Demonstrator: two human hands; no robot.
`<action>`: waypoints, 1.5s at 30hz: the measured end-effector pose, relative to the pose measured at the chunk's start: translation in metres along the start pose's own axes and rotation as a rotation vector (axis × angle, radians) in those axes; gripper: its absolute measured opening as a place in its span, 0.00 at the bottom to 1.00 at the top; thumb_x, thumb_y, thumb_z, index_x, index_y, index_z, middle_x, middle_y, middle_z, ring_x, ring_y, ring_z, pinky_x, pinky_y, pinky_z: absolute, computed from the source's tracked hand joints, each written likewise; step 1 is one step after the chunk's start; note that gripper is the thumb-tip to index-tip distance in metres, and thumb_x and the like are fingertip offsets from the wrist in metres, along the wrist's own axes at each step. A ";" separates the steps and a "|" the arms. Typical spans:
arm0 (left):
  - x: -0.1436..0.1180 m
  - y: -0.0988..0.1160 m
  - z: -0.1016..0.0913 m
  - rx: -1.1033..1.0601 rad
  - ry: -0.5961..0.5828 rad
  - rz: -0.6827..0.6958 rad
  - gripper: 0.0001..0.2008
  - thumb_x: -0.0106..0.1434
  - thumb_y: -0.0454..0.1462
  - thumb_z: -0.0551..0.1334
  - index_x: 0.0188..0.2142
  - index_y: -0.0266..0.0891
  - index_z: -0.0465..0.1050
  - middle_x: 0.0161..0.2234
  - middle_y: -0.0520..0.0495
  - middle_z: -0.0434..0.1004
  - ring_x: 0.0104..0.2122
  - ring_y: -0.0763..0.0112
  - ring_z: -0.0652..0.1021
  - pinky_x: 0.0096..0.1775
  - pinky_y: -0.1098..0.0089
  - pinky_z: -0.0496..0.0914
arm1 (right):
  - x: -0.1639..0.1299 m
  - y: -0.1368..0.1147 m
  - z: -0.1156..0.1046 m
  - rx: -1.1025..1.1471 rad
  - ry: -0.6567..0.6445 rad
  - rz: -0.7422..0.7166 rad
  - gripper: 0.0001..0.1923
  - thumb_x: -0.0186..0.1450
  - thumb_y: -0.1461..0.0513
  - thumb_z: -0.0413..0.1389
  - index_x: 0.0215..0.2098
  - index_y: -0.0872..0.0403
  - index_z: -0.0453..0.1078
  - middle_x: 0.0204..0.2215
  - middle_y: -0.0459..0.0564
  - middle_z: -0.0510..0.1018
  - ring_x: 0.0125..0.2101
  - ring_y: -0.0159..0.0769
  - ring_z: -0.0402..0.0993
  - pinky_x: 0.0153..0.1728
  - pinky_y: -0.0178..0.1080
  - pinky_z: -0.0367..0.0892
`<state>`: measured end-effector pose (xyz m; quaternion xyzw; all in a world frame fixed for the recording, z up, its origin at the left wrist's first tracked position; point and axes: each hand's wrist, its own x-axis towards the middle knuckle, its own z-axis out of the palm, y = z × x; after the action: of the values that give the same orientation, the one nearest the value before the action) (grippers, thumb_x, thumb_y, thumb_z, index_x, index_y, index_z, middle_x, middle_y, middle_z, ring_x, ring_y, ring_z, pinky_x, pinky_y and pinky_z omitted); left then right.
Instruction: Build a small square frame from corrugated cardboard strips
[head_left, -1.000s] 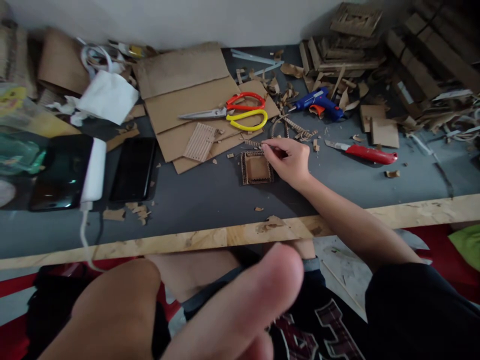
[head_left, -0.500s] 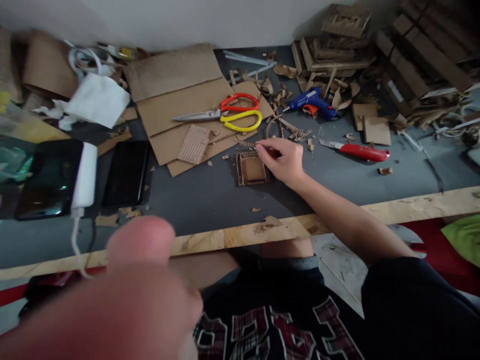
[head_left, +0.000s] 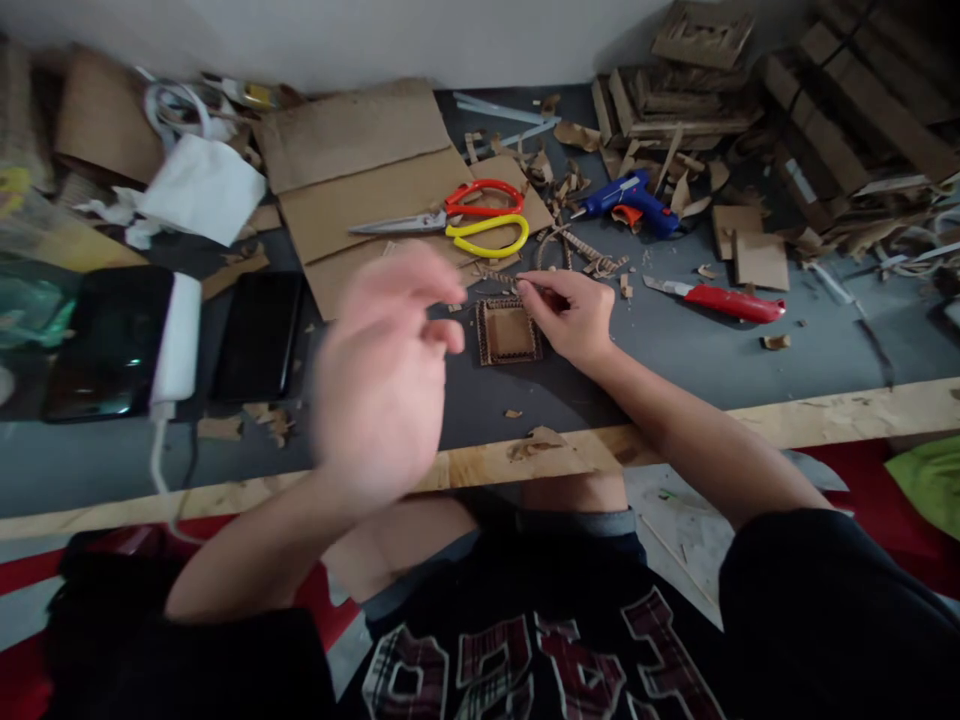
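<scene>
A small square cardboard frame lies flat on the grey table. My right hand rests at its right edge, fingertips pinching a thin corrugated cardboard strip that runs along the frame's top side. My left hand hovers blurred above the table to the left of the frame, fingers loosely spread, holding nothing. It hides the ribbed cardboard piece that lay on the sheets.
Red and yellow scissors lie on flat cardboard sheets. A blue glue gun and a red utility knife sit to the right. Two phones lie at left. Cardboard scraps are piled at back right.
My left hand rose from close under the camera and moved forward over the table toward the frame. My right hand stayed at the frame with the strip.
</scene>
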<state>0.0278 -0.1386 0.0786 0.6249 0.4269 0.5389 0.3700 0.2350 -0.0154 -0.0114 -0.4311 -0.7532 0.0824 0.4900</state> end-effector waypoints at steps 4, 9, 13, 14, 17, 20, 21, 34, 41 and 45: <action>0.072 -0.078 0.048 -0.027 -0.089 -0.227 0.19 0.60 0.54 0.67 0.39 0.41 0.75 0.32 0.49 0.79 0.32 0.71 0.78 0.35 0.69 0.72 | 0.000 -0.001 -0.001 -0.047 0.084 -0.041 0.16 0.70 0.53 0.53 0.39 0.52 0.81 0.22 0.47 0.79 0.21 0.30 0.71 0.26 0.35 0.69; 0.079 -0.113 0.057 -0.014 -0.049 -0.068 0.22 0.64 0.56 0.62 0.33 0.39 0.76 0.32 0.49 0.80 0.36 0.70 0.79 0.40 0.69 0.73 | 0.001 -0.003 -0.002 -0.010 0.111 -0.074 0.17 0.71 0.53 0.53 0.39 0.52 0.81 0.20 0.46 0.77 0.20 0.29 0.69 0.26 0.36 0.68; 0.080 -0.118 0.061 -0.051 -0.009 0.010 0.21 0.66 0.55 0.61 0.32 0.41 0.76 0.31 0.51 0.79 0.36 0.71 0.80 0.41 0.68 0.74 | 0.001 -0.004 -0.003 0.013 0.103 -0.104 0.15 0.70 0.55 0.54 0.40 0.51 0.81 0.19 0.45 0.76 0.20 0.29 0.68 0.25 0.35 0.67; 0.080 -0.120 0.061 -0.047 -0.006 0.007 0.20 0.65 0.55 0.62 0.33 0.41 0.76 0.31 0.51 0.79 0.36 0.70 0.80 0.41 0.68 0.74 | 0.001 -0.004 -0.004 -0.001 0.095 -0.102 0.14 0.70 0.55 0.54 0.40 0.51 0.81 0.19 0.45 0.76 0.20 0.29 0.68 0.26 0.35 0.67; 0.077 -0.125 0.058 -0.020 -0.011 0.010 0.18 0.66 0.53 0.61 0.39 0.42 0.78 0.36 0.50 0.82 0.39 0.69 0.81 0.43 0.68 0.75 | 0.001 -0.003 -0.003 0.005 0.067 -0.116 0.13 0.69 0.56 0.55 0.39 0.50 0.81 0.18 0.44 0.75 0.19 0.28 0.68 0.25 0.34 0.66; 0.077 -0.130 0.051 -0.003 -0.029 0.072 0.17 0.67 0.52 0.61 0.43 0.44 0.79 0.45 0.48 0.83 0.45 0.67 0.82 0.45 0.67 0.75 | 0.001 -0.001 -0.001 0.049 0.059 -0.160 0.11 0.68 0.58 0.56 0.40 0.51 0.81 0.17 0.43 0.73 0.19 0.28 0.68 0.24 0.34 0.66; 0.078 -0.131 0.048 0.000 -0.040 0.095 0.17 0.67 0.52 0.61 0.43 0.45 0.79 0.46 0.48 0.83 0.45 0.67 0.81 0.45 0.68 0.75 | 0.001 -0.001 -0.001 0.051 0.051 -0.163 0.11 0.68 0.58 0.56 0.40 0.51 0.81 0.17 0.43 0.73 0.19 0.28 0.68 0.24 0.34 0.66; 0.087 -0.140 0.034 0.289 0.001 0.377 0.10 0.66 0.45 0.65 0.42 0.47 0.82 0.38 0.50 0.85 0.42 0.70 0.79 0.45 0.67 0.73 | 0.004 0.005 0.002 0.038 0.002 -0.121 0.11 0.67 0.58 0.57 0.34 0.53 0.81 0.18 0.44 0.75 0.20 0.27 0.69 0.25 0.32 0.66; 0.087 -0.138 0.030 0.402 -0.038 0.405 0.13 0.66 0.48 0.63 0.45 0.47 0.81 0.39 0.49 0.85 0.43 0.68 0.79 0.48 0.64 0.73 | 0.003 0.007 0.002 0.022 -0.023 -0.114 0.11 0.67 0.58 0.56 0.34 0.52 0.81 0.18 0.43 0.75 0.20 0.28 0.69 0.25 0.32 0.66; 0.087 -0.145 0.033 0.291 -0.042 0.348 0.10 0.67 0.45 0.64 0.42 0.47 0.82 0.40 0.50 0.85 0.43 0.70 0.80 0.48 0.65 0.73 | 0.003 0.008 0.002 0.039 -0.028 -0.114 0.09 0.66 0.60 0.57 0.34 0.52 0.81 0.18 0.43 0.75 0.20 0.27 0.70 0.26 0.32 0.66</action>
<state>0.0456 -0.0050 -0.0285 0.7471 0.3782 0.5140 0.1862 0.2371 -0.0079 -0.0146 -0.3765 -0.7815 0.0749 0.4918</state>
